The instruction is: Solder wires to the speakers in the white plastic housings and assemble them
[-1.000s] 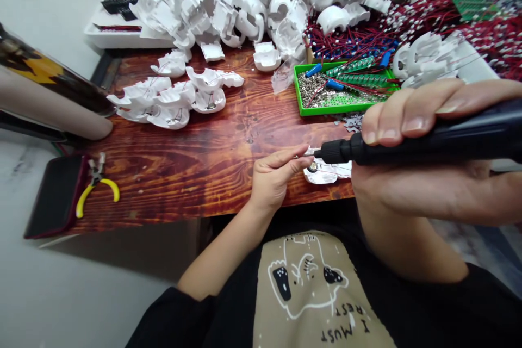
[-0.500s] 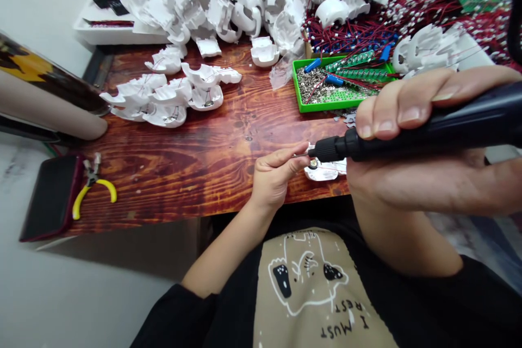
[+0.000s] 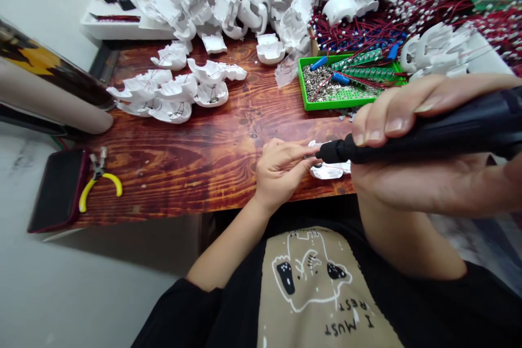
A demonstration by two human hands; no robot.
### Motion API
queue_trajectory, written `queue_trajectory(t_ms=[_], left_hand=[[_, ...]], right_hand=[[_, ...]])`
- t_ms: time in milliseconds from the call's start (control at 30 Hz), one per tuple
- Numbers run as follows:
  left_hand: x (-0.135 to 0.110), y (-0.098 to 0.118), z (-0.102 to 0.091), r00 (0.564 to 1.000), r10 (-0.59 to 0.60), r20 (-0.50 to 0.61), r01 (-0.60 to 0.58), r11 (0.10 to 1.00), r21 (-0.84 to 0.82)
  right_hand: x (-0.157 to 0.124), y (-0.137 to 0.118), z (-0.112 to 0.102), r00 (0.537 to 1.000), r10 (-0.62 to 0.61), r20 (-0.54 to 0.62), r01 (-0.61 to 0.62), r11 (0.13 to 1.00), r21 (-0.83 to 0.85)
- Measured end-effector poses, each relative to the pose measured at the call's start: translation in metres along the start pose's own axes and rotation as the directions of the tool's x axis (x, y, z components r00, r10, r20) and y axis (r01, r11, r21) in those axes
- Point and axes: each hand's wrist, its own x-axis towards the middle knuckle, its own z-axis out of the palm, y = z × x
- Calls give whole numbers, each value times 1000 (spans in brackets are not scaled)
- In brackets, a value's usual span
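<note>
My right hand (image 3: 420, 141) grips a black pen-shaped hand tool (image 3: 432, 141) with a ribbed nose, which points left and down. My left hand (image 3: 281, 171) pinches a small thin part (image 3: 310, 156) between its fingertips, right by the tool's nose. The part is too small to identify. Just below both hands, a white plastic shell (image 3: 328, 172) lies on the table, partly hidden by the tool and my right hand.
The varnished wooden table (image 3: 171, 168) holds heaps of white shells, a green tray (image 3: 338, 99) of metal bits, and red-wired parts. Yellow-handled pliers (image 3: 100, 187) rest on a dark flat case (image 3: 59, 190) at the left. A long tube (image 3: 49, 98) juts in at the left.
My left fingers have curled inward and now sit closer to the tool's nose. The view has shifted slightly, and the tool has stayed near the small part.
</note>
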Motion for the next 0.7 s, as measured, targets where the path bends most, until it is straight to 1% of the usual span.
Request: queue_trajectory(t_ms=[67, 100, 167, 233, 333, 400, 500, 567, 667, 700], left_hand=[[0, 0, -1, 997, 59, 42, -65, 987, 145], [-1, 0, -1, 996, 72, 56, -81, 978, 191], [-2, -1, 0, 996, 66, 58, -77, 973, 219], [-3, -2, 2, 999, 20, 41, -27, 983, 179], [-5, -3, 6, 997, -75, 25, 72, 992, 105], [-6, -3, 8, 994, -109, 28, 105, 989, 103], [-4, -1, 10, 992, -117, 49, 108, 981, 164], [-2, 0, 10, 990, -117, 75, 98, 970, 221], [0, 0, 8, 982, -137, 132, 93, 953, 290], [0, -1, 7, 974, -155, 162, 101, 949, 298]], right_hand=[[0, 1, 5, 992, -113, -49, 110, 992, -55], [0, 3, 7, 986, -162, -38, 159, 985, -69], [2, 8, 6, 973, -232, 2, 231, 971, -59], [3, 14, 4, 963, -270, 3, 270, 962, -48], [4, 20, 1, 962, -271, 20, 272, 962, -21], [3, 21, 1, 961, -276, 1, 276, 961, -17], [2, 18, 0, 967, -254, -37, 252, 967, -45], [3, 17, -2, 970, -241, -42, 239, 970, -48], [5, 20, -8, 967, -249, -54, 247, 968, -37], [5, 23, -11, 961, -265, -74, 262, 964, -40]])
